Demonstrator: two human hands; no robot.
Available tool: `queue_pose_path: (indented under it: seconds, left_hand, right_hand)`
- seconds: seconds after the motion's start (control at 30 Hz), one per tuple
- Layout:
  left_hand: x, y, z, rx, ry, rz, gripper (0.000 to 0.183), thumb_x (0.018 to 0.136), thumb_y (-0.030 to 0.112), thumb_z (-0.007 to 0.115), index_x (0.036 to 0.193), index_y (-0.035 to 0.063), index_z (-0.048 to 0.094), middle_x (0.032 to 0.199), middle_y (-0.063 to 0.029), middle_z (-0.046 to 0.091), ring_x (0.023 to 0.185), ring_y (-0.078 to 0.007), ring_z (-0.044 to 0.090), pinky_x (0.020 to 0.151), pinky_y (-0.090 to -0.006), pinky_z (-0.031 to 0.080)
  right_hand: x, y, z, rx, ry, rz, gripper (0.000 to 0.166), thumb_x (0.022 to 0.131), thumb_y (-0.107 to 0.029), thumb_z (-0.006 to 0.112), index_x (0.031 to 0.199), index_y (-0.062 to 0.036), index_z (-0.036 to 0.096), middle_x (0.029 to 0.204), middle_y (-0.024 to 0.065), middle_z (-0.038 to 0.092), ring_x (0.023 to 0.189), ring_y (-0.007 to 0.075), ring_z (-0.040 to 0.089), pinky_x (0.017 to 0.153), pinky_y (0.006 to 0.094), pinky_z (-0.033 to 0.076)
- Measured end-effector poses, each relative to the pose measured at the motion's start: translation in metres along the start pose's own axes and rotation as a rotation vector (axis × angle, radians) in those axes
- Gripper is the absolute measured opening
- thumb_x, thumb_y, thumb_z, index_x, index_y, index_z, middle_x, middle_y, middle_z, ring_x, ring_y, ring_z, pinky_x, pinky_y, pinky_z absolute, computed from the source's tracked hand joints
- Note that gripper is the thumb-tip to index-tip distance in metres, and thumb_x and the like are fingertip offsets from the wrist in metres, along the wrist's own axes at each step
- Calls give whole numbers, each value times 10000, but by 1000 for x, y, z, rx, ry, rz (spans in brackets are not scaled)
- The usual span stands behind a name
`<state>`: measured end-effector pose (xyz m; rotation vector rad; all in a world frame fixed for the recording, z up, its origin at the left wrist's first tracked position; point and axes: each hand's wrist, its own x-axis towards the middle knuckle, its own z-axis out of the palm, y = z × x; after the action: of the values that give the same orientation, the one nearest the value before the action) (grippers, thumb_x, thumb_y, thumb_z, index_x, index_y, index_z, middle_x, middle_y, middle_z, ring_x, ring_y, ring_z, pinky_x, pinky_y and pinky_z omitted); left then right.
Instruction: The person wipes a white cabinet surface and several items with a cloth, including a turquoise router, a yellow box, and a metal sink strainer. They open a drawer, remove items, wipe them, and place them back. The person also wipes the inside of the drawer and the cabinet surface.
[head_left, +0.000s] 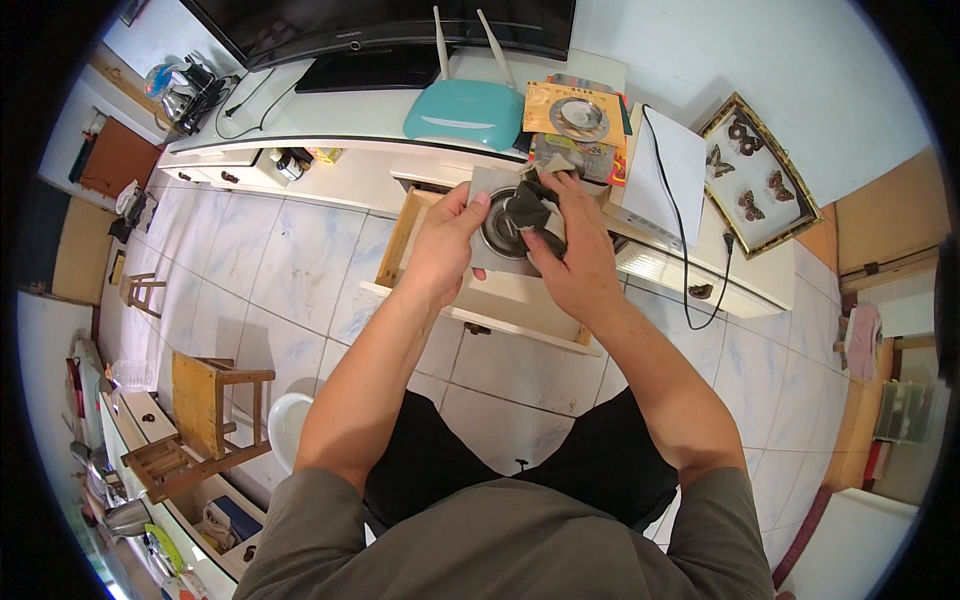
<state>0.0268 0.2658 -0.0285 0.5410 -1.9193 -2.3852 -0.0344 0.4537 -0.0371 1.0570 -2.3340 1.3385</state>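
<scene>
My left hand (447, 238) grips the left edge of a square metal floor-drain-like plate (487, 178) with a round recessed centre. A dark, crumpled cloth (528, 204) with pale parts lies over the plate's right side, held under the fingers of my right hand (574, 240). Both hands are above an open wooden drawer (517, 304), which is pulled out of a long white cabinet. Part of the plate's round centre is hidden by the cloth. Just behind my right hand, an orange printed card (536, 112) lies on other packages on the cabinet top.
On the cabinet stand a teal router (465, 112), a television (375, 30) and a white box (664, 176) with a black cable. A framed butterfly display (795, 217) leans at the right. Wooden stools (196, 405) and a white basin (287, 427) are on my left.
</scene>
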Motion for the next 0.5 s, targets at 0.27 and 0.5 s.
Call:
queue_pose_path:
  seconds: [0.27,0.5]
  left_hand:
    - [-12,-5,19,126,-166,-26,271,1119,285,528,1280,128,679,954,47,682,728,-46,588,425,-251,442]
    - [-11,-10,16,-27,-71,66,295,1130,266,532,1312,69,656,1016,6,722,709,-50,638,430,-243,449]
  right_hand:
    - [16,2,-20,-93,-168,-193,543,788,-62,761,1310,-64,615,1270,142,644,1181,395,616,987,473,524]
    - [23,2,-19,-61,55,22,413,902,-78,730,1298,-37,619,1197,190,684,1111,427,657,950,464,534]
